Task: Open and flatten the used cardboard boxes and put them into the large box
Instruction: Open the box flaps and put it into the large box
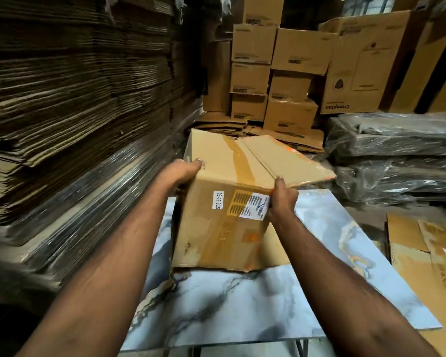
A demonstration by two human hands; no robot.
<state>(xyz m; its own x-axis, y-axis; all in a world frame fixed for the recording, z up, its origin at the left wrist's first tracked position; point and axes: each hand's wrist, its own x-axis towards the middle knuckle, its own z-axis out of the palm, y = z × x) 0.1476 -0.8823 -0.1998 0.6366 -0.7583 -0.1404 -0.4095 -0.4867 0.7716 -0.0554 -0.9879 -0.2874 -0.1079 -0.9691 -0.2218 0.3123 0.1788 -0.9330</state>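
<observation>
Used brown corrugated cardboard box (pixel 224 202) found standing on the marble-patterned blue-grey tabletop (pixel 229 305), near its far edge, tilted so the taped top faces up and away. Not yet flattened; still in box form.

Left hand (pixel 183 171) on the upper left corner of the box, fingers curled over the top edge and gripping it. Right hand (pixel 281 199) on the upper right of the near face, thumb up against the top edge beside the seam, fingers wrapped round the corner just beside the white printed shipping label (pixel 254 206). Both hands holding the box; neither spread wide.

Handling, as a judgement: light, probably empty, given the easy two-handed tilt. Walls stiff along the flutes but weak at creases; lower near edge already crumpled and torn. Surface dry and easy to grip; strip of brown packing tape (pixel 242 163) smoother and partly peeled. Best holds at corners and flap edges, not mid-panel, where the board would buckle. Right top flap (pixel 286 161) appears sprung along the centre seam: a likely starting point for opening.

Orientation: long axis running away from the person, slightly to the right; top seam along the same line. Near face bearing a white date sticker (pixel 218 200) and the label, both turned sideways.

Surroundings: tall stacks of flattened brown cardboard sheets (pixel 75 99) to the left, partly film-wrapped; stacked brown cartons (pixel 273 81) behind; plastic-wrapped dark bundles (pixel 397 150) to the right; loose flattened brown cardboard (pixel 428 253) low right. Large destination box not identifiable with certainty.
</observation>
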